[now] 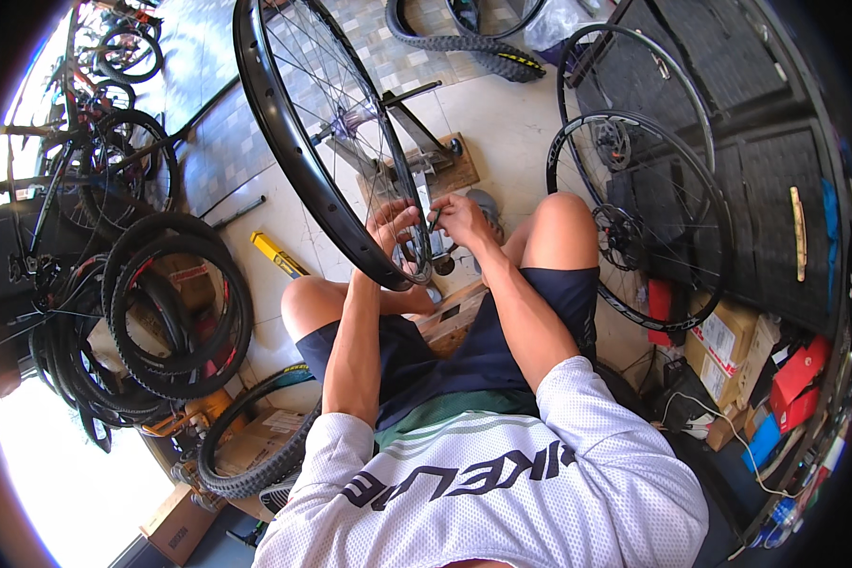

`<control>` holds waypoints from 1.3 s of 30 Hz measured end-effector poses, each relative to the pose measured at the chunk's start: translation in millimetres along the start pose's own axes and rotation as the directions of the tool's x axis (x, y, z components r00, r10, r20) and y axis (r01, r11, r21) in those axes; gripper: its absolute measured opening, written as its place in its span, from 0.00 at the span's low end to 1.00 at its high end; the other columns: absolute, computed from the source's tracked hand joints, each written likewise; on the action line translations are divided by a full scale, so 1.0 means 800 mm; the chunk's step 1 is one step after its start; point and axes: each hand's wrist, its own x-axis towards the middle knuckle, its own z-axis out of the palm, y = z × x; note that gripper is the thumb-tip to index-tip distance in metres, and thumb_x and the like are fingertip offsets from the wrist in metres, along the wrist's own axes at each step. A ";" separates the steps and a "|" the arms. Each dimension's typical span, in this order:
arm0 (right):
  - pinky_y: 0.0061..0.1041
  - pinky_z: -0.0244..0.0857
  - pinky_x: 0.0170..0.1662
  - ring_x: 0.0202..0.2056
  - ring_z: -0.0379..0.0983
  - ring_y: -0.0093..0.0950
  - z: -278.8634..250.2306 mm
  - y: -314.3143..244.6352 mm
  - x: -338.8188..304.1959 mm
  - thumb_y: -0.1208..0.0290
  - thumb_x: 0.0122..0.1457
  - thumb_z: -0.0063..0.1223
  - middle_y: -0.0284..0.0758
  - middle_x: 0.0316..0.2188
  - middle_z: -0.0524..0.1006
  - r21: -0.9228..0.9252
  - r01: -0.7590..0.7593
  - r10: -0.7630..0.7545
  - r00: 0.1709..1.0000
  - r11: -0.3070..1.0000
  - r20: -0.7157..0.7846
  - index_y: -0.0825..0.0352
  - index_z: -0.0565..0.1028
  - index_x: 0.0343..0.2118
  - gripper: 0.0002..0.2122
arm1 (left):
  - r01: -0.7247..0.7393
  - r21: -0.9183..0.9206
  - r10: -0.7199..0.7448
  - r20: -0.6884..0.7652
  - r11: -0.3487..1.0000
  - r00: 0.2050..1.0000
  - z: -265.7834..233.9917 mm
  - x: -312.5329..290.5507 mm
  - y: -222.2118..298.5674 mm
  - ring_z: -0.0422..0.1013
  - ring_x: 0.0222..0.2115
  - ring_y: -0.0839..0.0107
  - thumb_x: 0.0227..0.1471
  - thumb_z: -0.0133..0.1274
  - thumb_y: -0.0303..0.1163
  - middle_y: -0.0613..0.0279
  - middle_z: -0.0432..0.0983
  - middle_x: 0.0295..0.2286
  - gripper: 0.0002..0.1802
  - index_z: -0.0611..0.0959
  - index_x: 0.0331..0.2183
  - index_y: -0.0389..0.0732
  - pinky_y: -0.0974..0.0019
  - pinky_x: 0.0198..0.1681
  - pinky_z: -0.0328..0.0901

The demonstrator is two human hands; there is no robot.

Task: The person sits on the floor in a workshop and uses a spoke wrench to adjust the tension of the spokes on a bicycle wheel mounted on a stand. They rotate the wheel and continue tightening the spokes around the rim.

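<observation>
A spoked bicycle wheel with a wide black rim (289,142) stands upright in a metal truing stand (409,142) in front of me, between my knees. My left hand (393,225) is among the spokes near the rim's lower right side, fingers curled and pinched together. What lies between those fingertips is too small to tell. Close beside it, at the same stretch of rim, my right hand (462,220) pinches a small dark tool (434,220). Its exact kind cannot be made out.
Several loose tires (175,312) hang and lie at the left, beyond a yellow box (277,254). Two more wheels (639,222) lean against black cabinets (757,180) at the right. Cardboard boxes (724,346) are stacked below them. Another tire (483,55) lies on the floor ahead.
</observation>
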 end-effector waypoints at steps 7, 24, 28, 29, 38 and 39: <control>0.21 0.65 0.24 0.24 0.74 0.18 0.017 -0.013 -0.012 0.78 0.58 0.47 0.31 0.27 0.81 -0.204 -0.057 0.095 0.980 0.977 0.177 0.67 0.78 0.39 0.08 | -0.044 0.022 0.044 0.014 0.999 0.999 -0.006 -0.002 -0.009 0.73 0.41 0.74 0.57 0.58 0.42 0.62 0.77 0.42 0.25 0.77 0.51 0.36 0.69 0.41 0.66; 0.37 0.70 0.41 0.38 0.78 0.44 0.022 -0.038 -0.040 0.70 0.51 0.59 0.45 0.35 0.81 -0.479 0.333 -0.233 0.938 0.812 0.258 0.67 0.71 0.48 0.20 | -0.114 0.331 0.084 0.101 0.937 0.991 -0.047 0.027 -0.059 0.74 0.29 0.78 0.53 0.62 0.44 0.64 0.80 0.28 0.22 0.83 0.40 0.34 0.70 0.32 0.67; 0.39 0.70 0.39 0.37 0.78 0.44 0.024 -0.039 -0.040 0.67 0.52 0.58 0.43 0.33 0.82 -0.640 0.235 -0.162 0.972 0.732 0.171 0.64 0.74 0.45 0.16 | -0.273 0.545 0.190 0.205 0.793 0.960 -0.045 0.045 -0.042 0.71 0.25 0.77 0.48 0.66 0.42 0.64 0.78 0.21 0.20 0.85 0.32 0.33 0.67 0.30 0.65; 0.39 0.70 0.39 0.36 0.78 0.45 0.032 -0.038 -0.036 0.67 0.52 0.58 0.43 0.32 0.82 -0.636 0.255 -0.175 0.967 0.728 0.187 0.64 0.75 0.43 0.15 | -0.239 0.465 0.215 0.105 0.853 0.971 -0.060 0.052 -0.064 0.70 0.24 0.77 0.47 0.67 0.42 0.64 0.77 0.20 0.19 0.85 0.29 0.34 0.67 0.28 0.64; 0.39 0.69 0.38 0.35 0.78 0.44 0.021 -0.019 -0.020 0.64 0.56 0.55 0.43 0.32 0.81 -0.729 0.291 -0.250 0.954 0.619 0.167 0.63 0.79 0.39 0.11 | -0.244 0.537 0.251 0.062 0.808 0.966 -0.067 0.122 -0.129 0.74 0.20 0.65 0.37 0.59 0.33 0.49 0.74 0.15 0.12 0.81 0.20 0.32 0.60 0.28 0.69; 0.38 0.69 0.38 0.35 0.78 0.43 0.021 -0.018 -0.020 0.64 0.56 0.54 0.42 0.32 0.81 -0.732 0.248 -0.216 0.966 0.634 0.140 0.62 0.79 0.39 0.11 | -0.263 0.415 0.266 0.052 0.871 0.962 -0.064 0.117 -0.133 0.74 0.20 0.65 0.37 0.59 0.33 0.49 0.74 0.15 0.12 0.81 0.20 0.32 0.60 0.28 0.69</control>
